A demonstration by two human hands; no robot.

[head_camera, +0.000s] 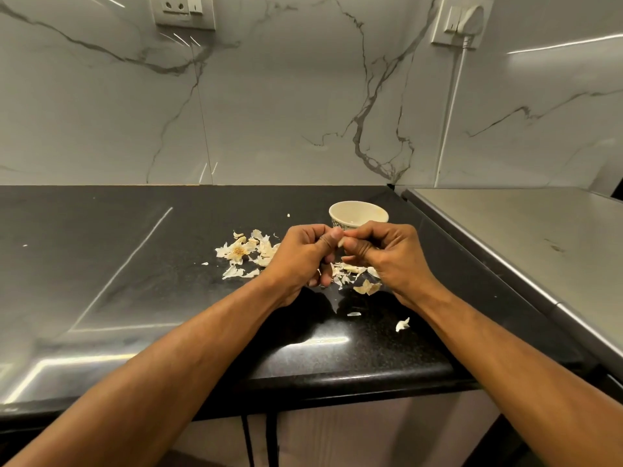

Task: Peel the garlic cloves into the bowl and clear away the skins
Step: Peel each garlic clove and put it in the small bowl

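Note:
My left hand and my right hand meet above the black counter, fingers curled. Between their thumbs and fingertips they pinch a small garlic clove, of which only a pale sliver shows. A small cream bowl stands just behind the hands; what it holds is hidden from here. Dry garlic skins lie scattered to the left of the hands, and more skins lie under and between them.
A grey appliance top adjoins the counter on the right. Two stray skin bits lie near the counter's front edge. A marble wall with sockets rises behind, and a white cable hangs down it.

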